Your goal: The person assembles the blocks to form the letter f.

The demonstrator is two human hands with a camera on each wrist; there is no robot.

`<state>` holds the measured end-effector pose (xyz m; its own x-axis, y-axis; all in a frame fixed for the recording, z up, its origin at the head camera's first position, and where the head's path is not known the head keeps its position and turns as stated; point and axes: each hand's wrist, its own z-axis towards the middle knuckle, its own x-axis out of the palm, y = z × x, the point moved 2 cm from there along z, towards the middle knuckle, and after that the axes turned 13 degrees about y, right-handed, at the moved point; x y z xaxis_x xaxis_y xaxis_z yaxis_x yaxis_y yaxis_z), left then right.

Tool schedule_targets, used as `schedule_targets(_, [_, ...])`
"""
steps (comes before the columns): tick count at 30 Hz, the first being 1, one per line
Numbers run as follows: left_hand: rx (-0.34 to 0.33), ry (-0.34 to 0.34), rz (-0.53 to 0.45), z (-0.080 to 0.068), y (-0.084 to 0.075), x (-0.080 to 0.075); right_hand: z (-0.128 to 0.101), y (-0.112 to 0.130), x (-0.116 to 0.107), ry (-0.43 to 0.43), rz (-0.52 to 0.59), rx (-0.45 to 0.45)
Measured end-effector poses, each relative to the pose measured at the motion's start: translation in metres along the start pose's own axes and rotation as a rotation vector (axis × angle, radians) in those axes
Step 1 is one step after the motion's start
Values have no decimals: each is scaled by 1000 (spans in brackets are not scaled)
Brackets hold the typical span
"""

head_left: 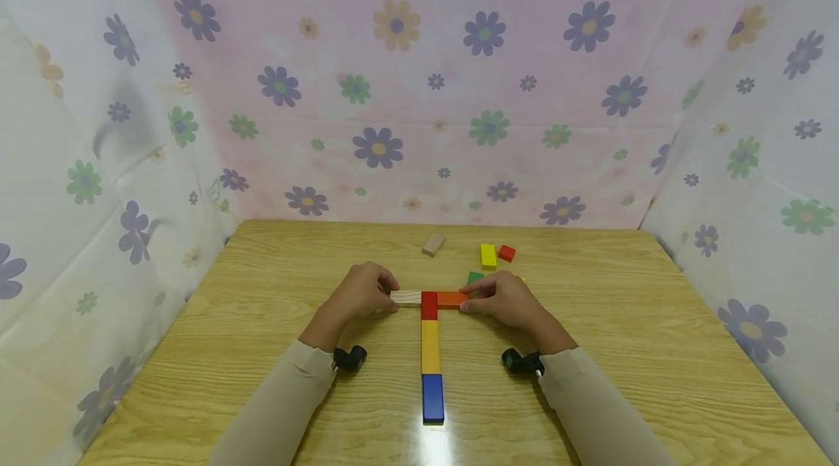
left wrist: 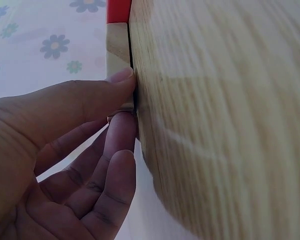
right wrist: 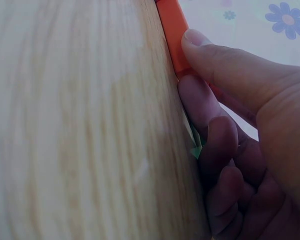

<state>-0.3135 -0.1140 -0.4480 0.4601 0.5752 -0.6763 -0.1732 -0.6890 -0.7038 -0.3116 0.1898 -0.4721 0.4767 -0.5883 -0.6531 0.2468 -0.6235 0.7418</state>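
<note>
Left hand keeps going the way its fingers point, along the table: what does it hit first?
The left hand pinches the plain wooden block, fingers pointing inward. Next in line is the red block, which looks flush against the wooden one, then the orange block held by the right hand.

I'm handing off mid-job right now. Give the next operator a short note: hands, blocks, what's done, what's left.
Left hand pinches the plain wood block; right hand pinches the orange block.
Both lie flat on the table, either side of the red block.
Done: red, yellow block and blue block in a line.
Left, probably: squaring the crossbar. Loose blocks lie behind; a green block sits by the right hand.
</note>
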Motion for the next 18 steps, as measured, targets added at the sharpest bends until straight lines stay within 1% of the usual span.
schedule_targets(8, [3,3,16,2,0,1,0,-1,0,-6,0,6])
schedule_targets(18, [-14,4,21,0,-3,1,1,-2,1,-9,-2,1])
